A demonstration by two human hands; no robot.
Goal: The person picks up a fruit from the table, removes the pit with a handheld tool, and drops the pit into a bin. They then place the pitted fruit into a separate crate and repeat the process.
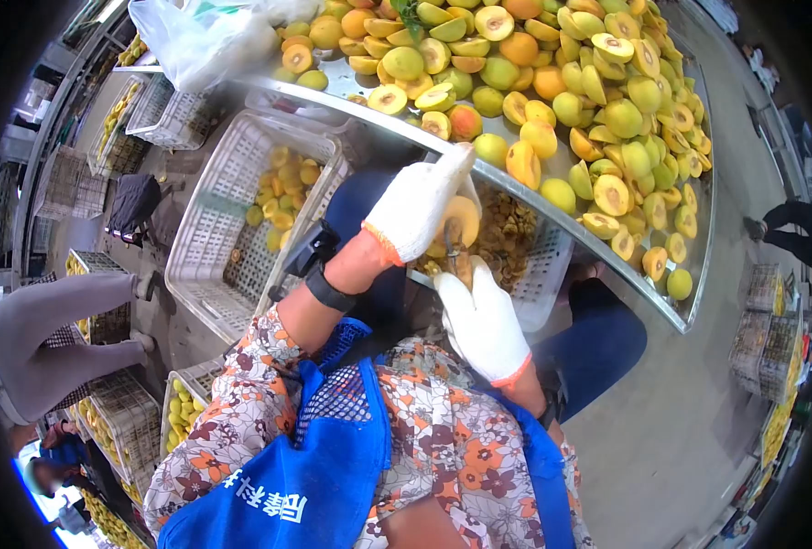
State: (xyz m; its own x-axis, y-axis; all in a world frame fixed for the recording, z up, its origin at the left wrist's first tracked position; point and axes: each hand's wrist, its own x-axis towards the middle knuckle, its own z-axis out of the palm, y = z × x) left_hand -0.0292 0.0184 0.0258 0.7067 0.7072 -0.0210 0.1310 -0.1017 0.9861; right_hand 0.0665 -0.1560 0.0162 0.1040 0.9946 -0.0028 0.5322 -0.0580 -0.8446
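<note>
My left hand point(415, 206), in a white glove with an orange cuff, is closed around a halved yellow peach-like fruit point(462, 220) just off the metal tray's near edge. My right hand point(486, 322), gloved the same way, grips a small pitting tool point(462, 265) with a brownish handle. The tool's metal end meets the cut face of the fruit half. Its tip is partly hidden by the flesh. Beneath both hands sits a white crate point(545, 279) containing brown pits and scraps point(507, 233).
A metal tray point(598, 247) heaped with halved and whole fruit point(598, 101) spans the front. To the left stand a white crate point(209, 215) with fruit halves and a plastic bag point(206, 41). Another person's legs point(67, 316) and more crates point(122, 416) are farther left.
</note>
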